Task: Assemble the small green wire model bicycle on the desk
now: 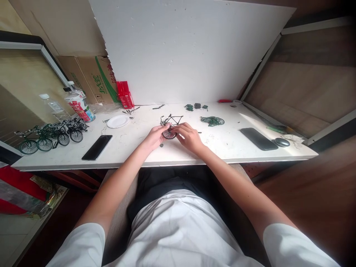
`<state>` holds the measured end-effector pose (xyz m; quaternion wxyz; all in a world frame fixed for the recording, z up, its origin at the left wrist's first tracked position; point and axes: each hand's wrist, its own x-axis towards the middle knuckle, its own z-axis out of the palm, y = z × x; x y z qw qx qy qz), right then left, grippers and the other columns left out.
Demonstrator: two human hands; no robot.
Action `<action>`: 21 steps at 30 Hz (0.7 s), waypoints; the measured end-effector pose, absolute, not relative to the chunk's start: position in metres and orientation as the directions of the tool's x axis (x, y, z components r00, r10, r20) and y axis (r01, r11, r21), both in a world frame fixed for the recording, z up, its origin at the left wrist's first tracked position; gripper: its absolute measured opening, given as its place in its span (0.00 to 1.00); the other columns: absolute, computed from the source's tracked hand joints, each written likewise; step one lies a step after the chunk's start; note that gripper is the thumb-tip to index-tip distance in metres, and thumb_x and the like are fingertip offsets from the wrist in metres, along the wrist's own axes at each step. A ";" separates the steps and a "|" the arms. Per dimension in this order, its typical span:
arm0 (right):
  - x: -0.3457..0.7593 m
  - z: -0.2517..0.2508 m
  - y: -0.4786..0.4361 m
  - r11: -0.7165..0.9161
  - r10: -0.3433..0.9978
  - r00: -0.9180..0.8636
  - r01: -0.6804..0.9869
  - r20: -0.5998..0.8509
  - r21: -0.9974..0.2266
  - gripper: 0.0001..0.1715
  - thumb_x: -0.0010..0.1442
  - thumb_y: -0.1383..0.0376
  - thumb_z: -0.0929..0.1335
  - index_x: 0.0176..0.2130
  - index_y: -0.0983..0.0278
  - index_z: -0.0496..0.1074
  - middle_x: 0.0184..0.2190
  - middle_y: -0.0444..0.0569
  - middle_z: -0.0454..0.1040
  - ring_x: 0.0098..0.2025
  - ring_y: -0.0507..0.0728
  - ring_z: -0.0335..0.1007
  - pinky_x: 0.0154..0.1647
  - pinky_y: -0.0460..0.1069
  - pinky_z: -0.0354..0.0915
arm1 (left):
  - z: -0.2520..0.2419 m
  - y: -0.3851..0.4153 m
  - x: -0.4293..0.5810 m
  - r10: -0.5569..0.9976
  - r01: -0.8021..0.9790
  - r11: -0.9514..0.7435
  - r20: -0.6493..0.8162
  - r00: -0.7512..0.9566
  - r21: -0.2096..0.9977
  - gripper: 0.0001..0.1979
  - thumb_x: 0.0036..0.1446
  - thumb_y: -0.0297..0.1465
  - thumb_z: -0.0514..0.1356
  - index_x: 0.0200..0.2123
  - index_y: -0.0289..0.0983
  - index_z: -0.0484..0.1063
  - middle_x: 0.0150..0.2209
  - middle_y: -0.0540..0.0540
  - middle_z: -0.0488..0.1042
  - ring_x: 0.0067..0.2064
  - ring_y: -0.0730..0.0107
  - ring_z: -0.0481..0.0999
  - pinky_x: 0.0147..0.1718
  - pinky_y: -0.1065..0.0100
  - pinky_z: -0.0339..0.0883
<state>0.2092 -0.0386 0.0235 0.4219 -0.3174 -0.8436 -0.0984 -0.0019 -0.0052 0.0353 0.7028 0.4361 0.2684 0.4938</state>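
Observation:
A small model bicycle [175,119] with a dark frame is held up between my hands over the middle of the white table. My left hand [155,136] is closed on its left side, near the handlebar end. The fingers of my right hand [189,137] pinch at the spoked wheel [169,134], which hangs lowest, towards me. Whether a tiny part sits between those fingertips is hidden. Just below the left fingers, a small dark round piece [161,145] lies on the table.
Several finished-looking model bicycles [46,142] stand at the left, by bottles [79,105]. A phone [97,147] and white plate [118,121] lie nearer. To the right are a heap of green bicycle parts [213,121], a dark flat slab [258,138] and a mouse [282,142]. A white board [178,52] rises behind.

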 end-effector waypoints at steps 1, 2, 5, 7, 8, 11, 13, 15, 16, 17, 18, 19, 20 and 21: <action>0.210 0.024 -0.038 0.771 0.468 -0.428 0.626 0.773 -0.120 0.15 0.78 0.69 0.64 0.54 0.58 0.79 0.54 0.53 0.85 0.55 0.63 0.77 0.45 0.57 0.77 | 0.035 -0.002 -0.005 0.939 -0.466 0.123 0.049 0.341 0.876 0.13 0.61 0.30 0.74 0.48 0.31 0.85 0.48 0.38 0.86 0.46 0.63 0.85 0.50 0.63 0.78; 0.211 0.023 -0.037 0.755 0.487 -0.404 0.641 0.774 -0.140 0.15 0.78 0.69 0.64 0.54 0.58 0.79 0.53 0.54 0.85 0.54 0.63 0.77 0.44 0.57 0.76 | 0.035 0.001 -0.008 0.950 -0.466 0.106 0.049 0.308 0.878 0.14 0.61 0.29 0.74 0.49 0.31 0.84 0.48 0.38 0.86 0.47 0.63 0.84 0.51 0.63 0.77; 0.216 0.019 -0.031 0.686 0.561 -0.322 0.696 0.763 -0.210 0.17 0.77 0.70 0.62 0.51 0.60 0.80 0.48 0.55 0.84 0.50 0.64 0.76 0.38 0.56 0.72 | 0.034 0.012 -0.019 0.980 -0.474 0.053 0.046 0.194 0.879 0.14 0.62 0.29 0.74 0.50 0.31 0.84 0.47 0.38 0.86 0.47 0.63 0.84 0.52 0.63 0.77; 0.219 0.015 -0.027 0.658 0.609 -0.304 0.710 0.732 -0.253 0.17 0.77 0.69 0.63 0.50 0.61 0.80 0.48 0.56 0.84 0.52 0.66 0.75 0.38 0.57 0.73 | 0.030 0.020 -0.026 0.992 -0.507 0.024 0.043 0.121 0.861 0.11 0.61 0.28 0.74 0.47 0.31 0.84 0.45 0.39 0.86 0.47 0.65 0.84 0.53 0.64 0.76; 0.220 0.014 -0.026 0.658 0.628 -0.316 0.704 0.711 -0.268 0.16 0.77 0.67 0.64 0.51 0.61 0.81 0.48 0.56 0.84 0.54 0.67 0.75 0.41 0.59 0.74 | 0.028 0.023 -0.028 0.995 -0.523 0.010 0.041 0.087 0.852 0.11 0.60 0.27 0.75 0.45 0.30 0.84 0.44 0.39 0.85 0.46 0.66 0.84 0.54 0.64 0.75; 0.219 0.009 -0.026 0.676 0.674 -0.400 0.672 0.621 -0.302 0.17 0.76 0.60 0.67 0.57 0.62 0.80 0.54 0.57 0.84 0.64 0.72 0.70 0.60 0.67 0.73 | 0.020 0.029 -0.031 0.999 -0.543 -0.016 0.037 0.027 0.839 0.11 0.58 0.27 0.76 0.44 0.31 0.84 0.44 0.39 0.85 0.46 0.66 0.84 0.54 0.63 0.75; 0.217 0.006 -0.026 0.681 0.697 -0.452 0.662 0.557 -0.313 0.22 0.76 0.56 0.67 0.61 0.63 0.79 0.58 0.58 0.83 0.71 0.74 0.65 0.68 0.70 0.69 | 0.015 0.030 -0.031 1.000 -0.545 -0.021 0.029 0.007 0.838 0.10 0.59 0.26 0.75 0.44 0.31 0.84 0.45 0.39 0.86 0.47 0.66 0.84 0.55 0.64 0.75; 0.216 0.003 -0.026 0.683 0.706 -0.488 0.662 0.513 -0.310 0.24 0.76 0.54 0.67 0.62 0.63 0.79 0.59 0.58 0.83 0.74 0.75 0.61 0.71 0.72 0.66 | 0.014 0.031 -0.030 1.000 -0.540 -0.011 0.021 0.013 0.841 0.11 0.61 0.26 0.74 0.46 0.31 0.84 0.46 0.39 0.86 0.46 0.67 0.84 0.54 0.63 0.76; 0.215 0.001 -0.026 0.686 0.706 -0.504 0.661 0.498 -0.304 0.24 0.76 0.53 0.67 0.61 0.63 0.79 0.59 0.58 0.83 0.75 0.75 0.60 0.72 0.72 0.65 | 0.014 0.031 -0.029 1.000 -0.541 -0.006 0.013 0.009 0.841 0.11 0.61 0.26 0.73 0.47 0.32 0.84 0.46 0.39 0.86 0.47 0.66 0.84 0.53 0.64 0.76; 0.215 0.000 -0.025 0.688 0.706 -0.516 0.661 0.486 -0.299 0.24 0.76 0.52 0.67 0.60 0.63 0.80 0.59 0.58 0.83 0.76 0.75 0.60 0.73 0.72 0.64 | 0.014 0.030 -0.028 1.000 -0.542 0.001 0.000 0.002 0.840 0.10 0.61 0.25 0.73 0.47 0.31 0.84 0.46 0.39 0.86 0.47 0.66 0.85 0.53 0.64 0.76; 0.215 -0.002 -0.024 0.689 0.706 -0.524 0.661 0.476 -0.295 0.24 0.76 0.52 0.68 0.59 0.63 0.81 0.59 0.58 0.83 0.76 0.75 0.60 0.73 0.71 0.63 | 0.015 0.030 -0.028 1.000 -0.542 0.009 -0.011 -0.001 0.840 0.11 0.61 0.25 0.74 0.47 0.32 0.83 0.45 0.39 0.86 0.46 0.66 0.85 0.52 0.64 0.76; 0.215 -0.003 -0.023 0.689 0.708 -0.528 0.663 0.468 -0.293 0.24 0.76 0.51 0.68 0.59 0.63 0.81 0.58 0.57 0.83 0.76 0.75 0.60 0.73 0.71 0.63 | 0.016 0.029 -0.027 1.000 -0.540 0.018 -0.022 -0.001 0.842 0.11 0.60 0.25 0.74 0.46 0.32 0.83 0.45 0.40 0.86 0.46 0.66 0.85 0.51 0.64 0.76; 0.215 -0.004 -0.023 0.686 0.711 -0.529 0.666 0.464 -0.292 0.24 0.76 0.51 0.67 0.58 0.63 0.81 0.58 0.57 0.83 0.76 0.75 0.60 0.74 0.72 0.63 | 0.016 0.029 -0.027 1.000 -0.538 0.026 -0.031 -0.001 0.843 0.11 0.60 0.25 0.74 0.46 0.32 0.83 0.44 0.40 0.86 0.45 0.67 0.85 0.51 0.65 0.76; 0.215 -0.004 -0.022 0.683 0.714 -0.526 0.669 0.462 -0.292 0.24 0.76 0.51 0.67 0.58 0.63 0.82 0.58 0.57 0.83 0.76 0.75 0.60 0.74 0.72 0.63 | 0.017 0.029 -0.026 0.999 -0.535 0.033 -0.037 0.003 0.844 0.11 0.60 0.25 0.74 0.46 0.32 0.83 0.43 0.40 0.86 0.44 0.67 0.84 0.50 0.65 0.77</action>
